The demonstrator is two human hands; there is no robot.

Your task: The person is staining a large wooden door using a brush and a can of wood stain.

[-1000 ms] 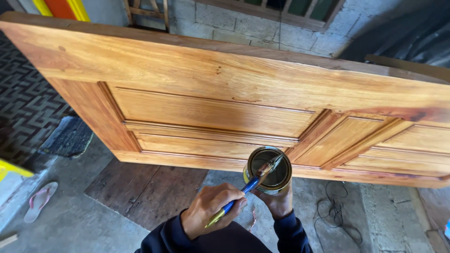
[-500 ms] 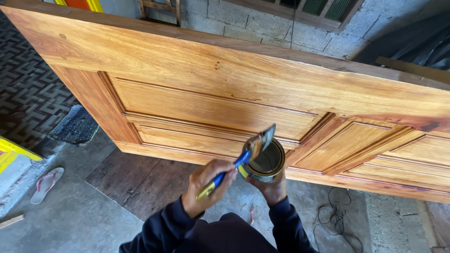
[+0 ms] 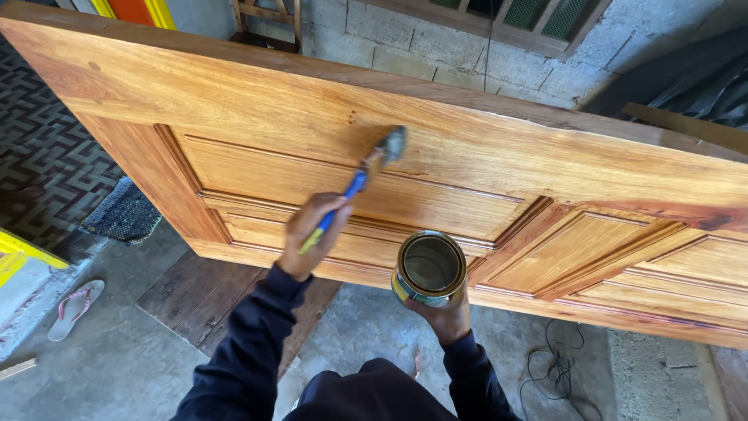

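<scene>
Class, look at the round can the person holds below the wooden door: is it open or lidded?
Open. The can in the right hand shows a bare round mouth with no lid; its level cannot be judged.

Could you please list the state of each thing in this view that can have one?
Paintbrush: held in left hand, bristles on the door.
Tin can: open, lid off, upright, gripped from below by right hand.
Wooden panel door: lying flat, glossy.
Flip-flop: lying on the floor.
Cable: loose on the floor.
</scene>
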